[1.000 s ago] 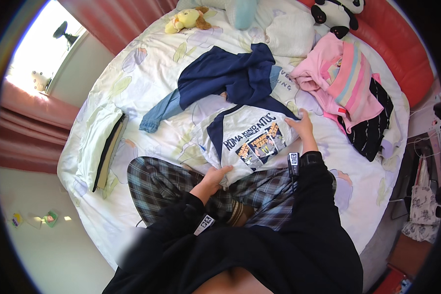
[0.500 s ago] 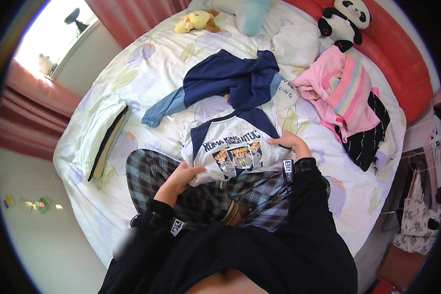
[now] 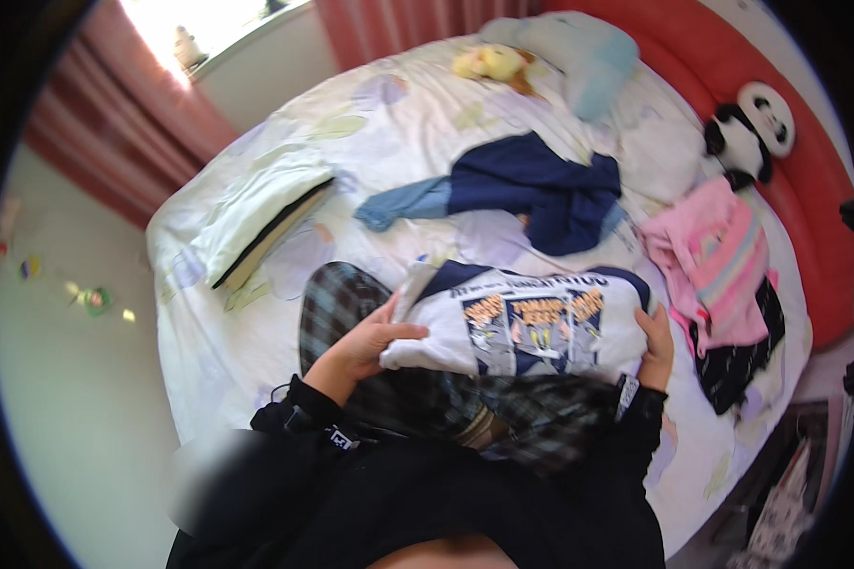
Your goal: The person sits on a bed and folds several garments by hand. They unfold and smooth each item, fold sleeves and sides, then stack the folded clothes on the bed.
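The shirt (image 3: 541, 334) lies between the fingers of both hands, over the plaid trousers (image 3: 336, 296), its long axis running crosswise from the left hand (image 3: 359, 346) to the right hand (image 3: 657, 349), printed panels facing up. Neither hand is nearer: each has one end. The left fingers pinch the left end, thumb on top, the rest tucked under the cloth; the right fingers are closed on the right edge, though how much they grip underneath I cannot tell. Beyond the fingers on the bed (image 3: 223, 370) lies a navy top (image 3: 541, 194), a blue sleeve (image 3: 403, 203) stretched leftward. Up and left of the left fingers is a folded stack (image 3: 266, 213); just past the right fingers, a pink top (image 3: 716, 266) overlaps a black garment (image 3: 738, 375). Far down and right of the right fingers shows a floral cloth (image 3: 780, 512), maybe a bag; whether it holds anything I cannot tell
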Demonstrator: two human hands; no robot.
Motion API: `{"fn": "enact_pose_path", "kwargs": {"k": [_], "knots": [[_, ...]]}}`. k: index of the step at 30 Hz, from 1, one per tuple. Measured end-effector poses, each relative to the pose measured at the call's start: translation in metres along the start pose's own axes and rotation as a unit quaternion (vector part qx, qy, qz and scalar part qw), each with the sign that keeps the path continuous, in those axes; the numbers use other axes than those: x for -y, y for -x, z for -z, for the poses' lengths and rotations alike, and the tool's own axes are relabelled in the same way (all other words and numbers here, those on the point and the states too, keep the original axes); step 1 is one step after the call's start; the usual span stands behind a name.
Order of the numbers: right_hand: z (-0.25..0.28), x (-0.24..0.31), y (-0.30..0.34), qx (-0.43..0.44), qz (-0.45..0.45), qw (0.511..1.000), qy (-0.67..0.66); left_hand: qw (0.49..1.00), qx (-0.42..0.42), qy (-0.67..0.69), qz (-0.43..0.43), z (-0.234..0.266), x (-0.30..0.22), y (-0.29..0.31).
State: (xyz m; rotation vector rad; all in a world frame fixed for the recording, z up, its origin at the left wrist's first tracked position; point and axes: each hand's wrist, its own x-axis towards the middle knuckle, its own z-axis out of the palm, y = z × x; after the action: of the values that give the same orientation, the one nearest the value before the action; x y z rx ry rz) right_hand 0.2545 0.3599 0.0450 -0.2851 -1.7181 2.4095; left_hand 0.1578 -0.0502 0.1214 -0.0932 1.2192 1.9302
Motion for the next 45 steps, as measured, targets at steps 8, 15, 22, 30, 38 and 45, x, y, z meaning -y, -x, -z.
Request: {"fn": "enact_pose_path", "kwargs": {"k": [8, 15, 22, 30, 38, 45], "knots": [[-0.088, 0.056, -0.019, 0.039, 0.015, 0.997, -0.067, 0.996, 0.003, 0.027, -0.081, 0.019, -0.057, 0.043], [-0.233, 0.16, -0.086, 0.153, -0.057, 0.982, 0.097, 0.973, -0.04, 0.023, -0.227, 0.086, -0.135, 0.096], [-0.411, 0.124, -0.221, 0.288, -0.121, 0.926, 0.212, 0.923, -0.258, 0.008, -0.286, 0.207, -0.207, 0.113], [-0.549, 0.02, -0.338, 0.374, 0.077, 0.923, 0.043, 0.82, -0.29, -0.158, -0.467, 0.295, -0.264, 0.139], [-0.549, -0.143, -0.352, 0.253, -0.142, 0.884, 0.366, 0.857, -0.478, -0.092, -0.169, 0.399, -0.154, 0.073], [-0.535, -0.174, -0.358, 0.226, -0.121, 0.94, 0.224, 0.803, -0.529, -0.106, -0.254, 0.409, -0.142, 0.068]]}}
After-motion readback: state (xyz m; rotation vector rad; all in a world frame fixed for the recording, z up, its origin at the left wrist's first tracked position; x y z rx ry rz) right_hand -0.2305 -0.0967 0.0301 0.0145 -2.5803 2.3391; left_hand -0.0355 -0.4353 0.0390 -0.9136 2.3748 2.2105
